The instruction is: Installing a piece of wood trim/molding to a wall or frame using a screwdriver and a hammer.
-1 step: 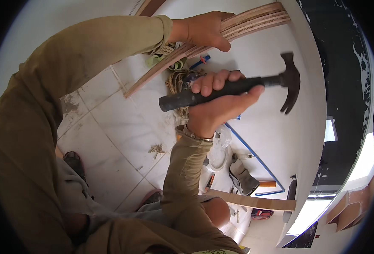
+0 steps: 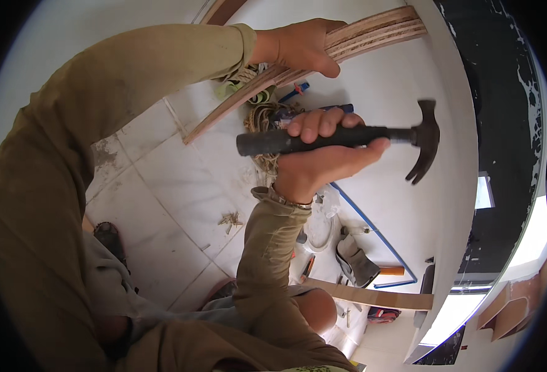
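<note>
My right hand (image 2: 323,155) is wrapped round the dark handle of a claw hammer (image 2: 267,142), whose head and curved claw point to the right. The hammer hangs in the air, apart from the wood. At the upper middle, my left hand (image 2: 301,48) closes round a bundle of long wooden strips (image 2: 382,31) with layered edges. The bundle slants from lower left to upper right, and its right end lies close to the white wall. Part of the strips is hidden under my left hand.
Coiled rope (image 2: 260,118) lies behind the hammer on the tiled floor (image 2: 168,180). Wood scraps (image 2: 230,219) are scattered nearby. Lower right are a blue hacksaw-like frame (image 2: 372,226), a grey shoe-like item (image 2: 355,260), a utility knife (image 2: 308,266) and a wooden board (image 2: 372,296).
The hammer has tilted, its head dropping slightly in the picture and its handle end rising, with my right hand still round it. My left hand and the strips have barely shifted.
</note>
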Available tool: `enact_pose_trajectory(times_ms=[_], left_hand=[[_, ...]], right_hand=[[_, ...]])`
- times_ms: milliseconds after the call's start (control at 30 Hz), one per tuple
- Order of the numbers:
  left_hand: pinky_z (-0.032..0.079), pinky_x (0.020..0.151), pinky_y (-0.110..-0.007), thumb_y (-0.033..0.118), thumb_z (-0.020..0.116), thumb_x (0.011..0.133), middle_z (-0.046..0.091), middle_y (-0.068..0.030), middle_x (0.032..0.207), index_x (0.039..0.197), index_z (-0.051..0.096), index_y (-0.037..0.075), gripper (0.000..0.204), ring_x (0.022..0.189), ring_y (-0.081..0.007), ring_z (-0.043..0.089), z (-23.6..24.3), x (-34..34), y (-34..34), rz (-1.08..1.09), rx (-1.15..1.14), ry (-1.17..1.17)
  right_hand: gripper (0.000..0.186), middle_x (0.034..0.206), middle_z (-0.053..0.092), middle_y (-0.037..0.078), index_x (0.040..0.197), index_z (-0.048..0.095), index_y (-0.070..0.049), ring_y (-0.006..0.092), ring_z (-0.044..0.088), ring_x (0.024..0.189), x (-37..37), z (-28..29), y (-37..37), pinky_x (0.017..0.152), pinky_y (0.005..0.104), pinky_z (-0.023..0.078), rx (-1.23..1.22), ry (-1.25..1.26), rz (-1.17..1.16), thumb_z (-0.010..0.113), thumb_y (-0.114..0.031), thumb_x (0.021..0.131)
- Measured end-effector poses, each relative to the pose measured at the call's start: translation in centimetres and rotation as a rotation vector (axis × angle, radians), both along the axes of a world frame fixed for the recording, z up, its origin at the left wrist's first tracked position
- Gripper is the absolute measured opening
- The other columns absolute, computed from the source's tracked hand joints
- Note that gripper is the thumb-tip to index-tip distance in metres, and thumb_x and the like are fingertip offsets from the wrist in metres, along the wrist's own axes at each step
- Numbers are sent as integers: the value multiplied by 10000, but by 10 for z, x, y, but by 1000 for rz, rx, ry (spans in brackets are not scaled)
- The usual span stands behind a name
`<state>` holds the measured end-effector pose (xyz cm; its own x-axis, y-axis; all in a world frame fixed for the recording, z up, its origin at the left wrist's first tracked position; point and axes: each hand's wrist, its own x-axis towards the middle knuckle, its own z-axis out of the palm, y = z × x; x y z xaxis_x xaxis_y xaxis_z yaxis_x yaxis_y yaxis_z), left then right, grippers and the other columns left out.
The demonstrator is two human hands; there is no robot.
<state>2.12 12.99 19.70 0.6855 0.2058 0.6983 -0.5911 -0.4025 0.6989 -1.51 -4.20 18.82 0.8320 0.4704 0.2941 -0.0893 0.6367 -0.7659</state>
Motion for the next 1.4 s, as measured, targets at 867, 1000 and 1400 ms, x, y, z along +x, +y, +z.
enact_pose_trajectory(times_ms=[867, 1000, 1400], left_hand=[[520, 894, -365, 159, 746, 697, 689, -160, 1054, 1369, 521, -2, 726, 982, -241, 664, 4, -14, 10, -65, 25, 146], [525, 896, -361, 158, 749, 680, 695, -151, 1031, 1338, 557, -7, 705, 930, -241, 667, 10, -11, 2, -90, -11, 47], [535, 839, -339, 183, 751, 693, 682, -127, 982, 1286, 569, -18, 652, 903, -210, 653, 10, -12, 10, -107, 4, 69]], right_hand=[[592, 603, 419, 37, 888, 498, -151, 191, 388, 409, -22, 4, 15, 383, 376, 371, 185, 56, 40, 306, -703, 983], [595, 584, 400, 22, 858, 485, -161, 175, 347, 418, -5, 22, 25, 393, 357, 351, -4, 55, 60, 327, -725, 965], [560, 615, 370, 6, 867, 452, -145, 157, 353, 466, -11, 23, 41, 430, 337, 336, -42, -14, 185, 334, -681, 978]])
